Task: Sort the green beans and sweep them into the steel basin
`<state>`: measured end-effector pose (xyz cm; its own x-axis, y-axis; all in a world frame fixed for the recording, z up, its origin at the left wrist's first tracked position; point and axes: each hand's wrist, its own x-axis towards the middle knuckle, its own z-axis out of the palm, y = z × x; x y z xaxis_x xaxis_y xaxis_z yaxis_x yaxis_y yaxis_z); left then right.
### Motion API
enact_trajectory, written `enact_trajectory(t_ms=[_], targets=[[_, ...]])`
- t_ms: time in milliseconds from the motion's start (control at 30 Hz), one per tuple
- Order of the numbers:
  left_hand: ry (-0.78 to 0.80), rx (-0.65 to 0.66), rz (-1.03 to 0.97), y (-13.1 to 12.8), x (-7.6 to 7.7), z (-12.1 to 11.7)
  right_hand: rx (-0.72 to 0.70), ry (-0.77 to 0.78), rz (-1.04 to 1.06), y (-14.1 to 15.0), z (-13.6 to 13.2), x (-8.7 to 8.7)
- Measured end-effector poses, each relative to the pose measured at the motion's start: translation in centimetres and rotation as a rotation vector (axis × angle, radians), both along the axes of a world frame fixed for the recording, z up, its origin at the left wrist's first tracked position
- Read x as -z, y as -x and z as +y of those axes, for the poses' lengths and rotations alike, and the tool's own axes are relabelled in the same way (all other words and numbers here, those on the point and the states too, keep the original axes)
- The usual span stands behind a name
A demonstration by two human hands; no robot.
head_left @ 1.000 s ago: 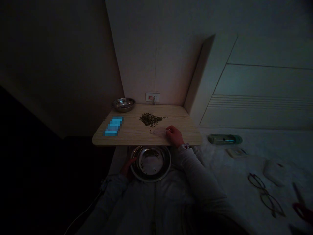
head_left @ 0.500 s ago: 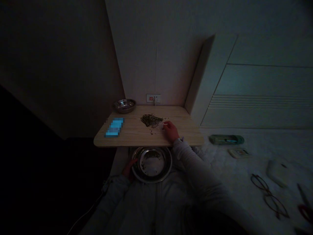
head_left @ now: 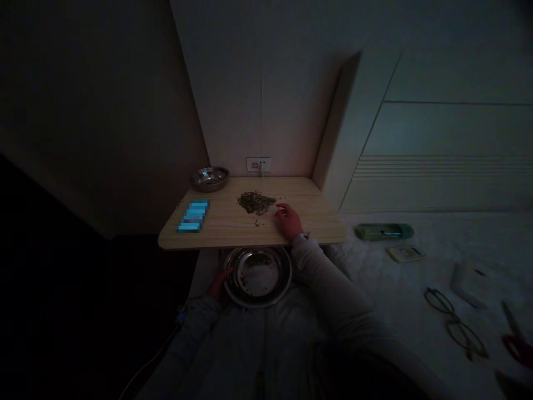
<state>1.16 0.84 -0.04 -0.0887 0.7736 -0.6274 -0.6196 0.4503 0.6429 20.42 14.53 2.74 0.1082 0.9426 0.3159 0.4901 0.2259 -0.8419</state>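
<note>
A loose pile of small dark grains [head_left: 255,203] lies on the light wooden board [head_left: 216,236], with a few strays in front. At its right edge is my right hand [head_left: 288,223], its fingers curled in a pinch. A faint, pale, see-through patch shows by the fingertips; what it is I cannot make out. Below the board's front edge, a wide steel basin [head_left: 258,278] rests on my lap, with a few dark grains inside. My left hand [head_left: 219,284] grips the basin's left rim, thumb over the inside and the other fingers hidden.
A smaller steel bowl [head_left: 209,179] stands at the board's back left corner, behind a lit, blurred-out screen [head_left: 194,215]. A wall socket [head_left: 259,164] is behind the board. On the bed at right lie a green bottle [head_left: 383,231], glasses [head_left: 453,322] and red-handled scissors [head_left: 516,347].
The pale piece at my right fingertips shows less clearly than before. My right hand stays beside the pile. The view has shifted slightly; my left hand still holds the basin.
</note>
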Motion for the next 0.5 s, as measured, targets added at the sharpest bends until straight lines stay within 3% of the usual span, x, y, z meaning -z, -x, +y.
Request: enact_trajectory(t_ms=[167,500], targets=[[0.013,-0.012,-0.014,-0.2,-0.6,-0.1,-0.029,0.018,-0.078,0.2,-0.3,-0.2],[-0.069,0.024,-0.031,0.1,0.5,0.0,0.004,0.053,-0.161,0.4,-0.5,-0.7]])
